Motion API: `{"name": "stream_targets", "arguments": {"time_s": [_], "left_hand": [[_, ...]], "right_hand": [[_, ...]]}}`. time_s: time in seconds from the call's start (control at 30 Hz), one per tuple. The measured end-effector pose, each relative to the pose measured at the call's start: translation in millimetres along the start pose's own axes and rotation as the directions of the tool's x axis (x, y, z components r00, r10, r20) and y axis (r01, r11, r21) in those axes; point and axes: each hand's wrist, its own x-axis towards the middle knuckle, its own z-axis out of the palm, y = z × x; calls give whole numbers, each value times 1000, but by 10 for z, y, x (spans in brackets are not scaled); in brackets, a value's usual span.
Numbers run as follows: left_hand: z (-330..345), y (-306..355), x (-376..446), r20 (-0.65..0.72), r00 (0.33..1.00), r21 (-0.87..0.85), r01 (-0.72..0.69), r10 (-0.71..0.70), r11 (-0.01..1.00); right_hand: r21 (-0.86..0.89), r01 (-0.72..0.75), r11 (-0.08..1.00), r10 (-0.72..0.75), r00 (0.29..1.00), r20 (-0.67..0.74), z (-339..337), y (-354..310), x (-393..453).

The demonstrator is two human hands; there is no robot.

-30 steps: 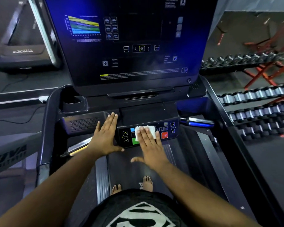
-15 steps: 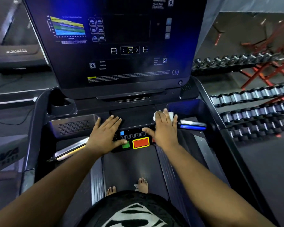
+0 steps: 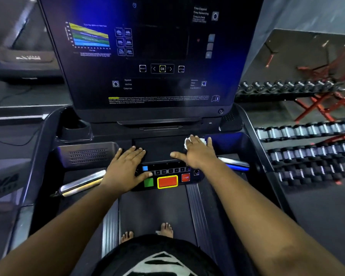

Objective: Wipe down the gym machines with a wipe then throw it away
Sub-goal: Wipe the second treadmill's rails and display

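Since the earlier frames, right hand [image 3: 197, 154] has carried the wipe [image 3: 187, 142] from the button panel [image 3: 167, 176] up to the dark shelf [image 3: 159, 148] above it, at the shelf's right end; left hand [image 3: 126, 168] has stayed at the left end of the panel. Right hand: palm down, fingers straight and spread, thumb pointing left, pressing the wipe flat; white edges of the wipe show past the fingertips. Left hand: flat, palm down, fingers straight and resting on the shelf, thumb lying on the panel beside the green button [image 3: 148, 182]. Both forearms reach forward from the lower corners of the view. Screen [image 3: 147, 56] stands upright behind the shelf, with a coloured chart and an OK key on it. Cup holder [image 3: 76, 128] at the console's left: its contents cannot be told in the dark. Chrome grips [image 3: 82, 184] project on both sides of the panel. Bare feet [image 3: 165, 229] stand on the belt [image 3: 153, 206]. Dumbbell racks [image 3: 307, 136] fill the right of the view.
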Motion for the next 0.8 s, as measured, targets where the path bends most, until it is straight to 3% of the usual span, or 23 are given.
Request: {"name": "stream_targets", "arguments": {"time_s": [0.1, 0.3, 0.53, 0.8], "left_hand": [[12, -23, 1, 8, 1000, -17, 4, -4, 1000], [33, -52, 8, 15, 1000, -47, 1, -1, 999], [13, -51, 12, 33, 999, -65, -4, 6, 998], [53, -74, 35, 15, 1000, -57, -10, 11, 998]], "right_hand": [[-74, -9, 997, 14, 998, 67, -30, -93, 16], [-28, 64, 998, -63, 997, 41, 106, -64, -346], [-76, 25, 997, -12, 987, 163, -125, -238, 103], [22, 129, 991, -130, 988, 77, 30, 155, -203]]}}
